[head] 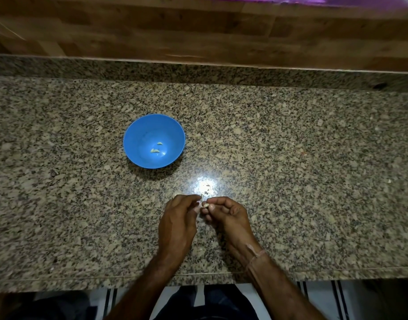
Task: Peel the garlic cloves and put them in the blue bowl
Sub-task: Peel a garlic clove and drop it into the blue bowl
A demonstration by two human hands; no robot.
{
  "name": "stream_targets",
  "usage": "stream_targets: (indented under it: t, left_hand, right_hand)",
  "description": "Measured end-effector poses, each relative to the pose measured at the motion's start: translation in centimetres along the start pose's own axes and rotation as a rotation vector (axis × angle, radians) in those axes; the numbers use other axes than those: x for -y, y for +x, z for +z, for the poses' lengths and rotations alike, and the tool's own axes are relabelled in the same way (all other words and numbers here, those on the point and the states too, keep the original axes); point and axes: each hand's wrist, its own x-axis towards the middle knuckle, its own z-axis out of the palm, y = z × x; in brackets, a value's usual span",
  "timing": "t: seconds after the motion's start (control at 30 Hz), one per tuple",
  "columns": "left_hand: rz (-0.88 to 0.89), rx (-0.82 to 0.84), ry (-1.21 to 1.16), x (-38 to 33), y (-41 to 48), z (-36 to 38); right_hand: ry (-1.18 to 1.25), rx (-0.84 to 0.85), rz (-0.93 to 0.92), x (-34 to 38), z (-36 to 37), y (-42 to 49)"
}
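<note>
Looked down on a speckled granite desk (291, 146) running the full width, backed by a wood-grain wall panel (152, 31). Found a blue bowl (138, 125) standing upright on the desk, left of centre, well apart from both hands, with bare granite between and nothing blocking the way. Made out a few peeled cloves (155, 150) lying at its bottom. Saw the left hand (178, 218) and right hand (228, 213) brought together over the near part of the desk, just this side of a bright glare spot (206, 184). Noted a garlic clove (205, 205) between them: right fingers curled, pinching it between thumb and fingertips; left fingers curled in as well, tips pinching at the clove's left end. Spotted a thread band (256, 252) round the right wrist. Picked out dark skin scraps (207, 192) in the glare, just beyond the fingertips, and a pale scrap (176, 194) beside the left knuckles; could not tell whether clove or peel.
</note>
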Motion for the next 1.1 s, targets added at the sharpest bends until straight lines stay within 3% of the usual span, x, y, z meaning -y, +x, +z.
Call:
stream_targets:
  t: [0.27,0.43,0.5,0.63,0.8,0.93,1.1]
  left_hand:
    - [0.008,-0.035,0.071,-0.53,-0.06,-0.21]
    - [-0.07,-0.026,0.106,-0.25,-0.17,-0.01]
    - [-0.082,-0.02,0.118,-0.13,-0.13,0.07]
    - [-0.093,-0.003,0.173,-0.43,-0.17,0.1]
    - [-0.128,-0.018,0.163,-0.39,-0.35,-0.05]
    - [-0.025,-0.017,0.01,-0.75,-0.55,-0.33]
    - [-0.036,-0.034,0.104,-0.19,-0.78,-0.01]
  right_hand:
    - [-0.087,0.037,-0.07,0.51,-0.07,-0.59]
    - [-0.637,-0.002,-0.429,0.23,-0.77,-0.09]
    - [-0.72,0.006,-0.504,0.48,-0.86,-0.07]
    - [-0.64,0.075,-0.429,0.73,-0.52,-0.53]
    - [-0.591,0.0,-0.367,0.33,-0.71,-0.22]
    - [-0.486,-0.012,-0.287,0.44,-0.89,0.16]
    - [-0.487,0.001,-0.264,0.25,-0.7,0.07]
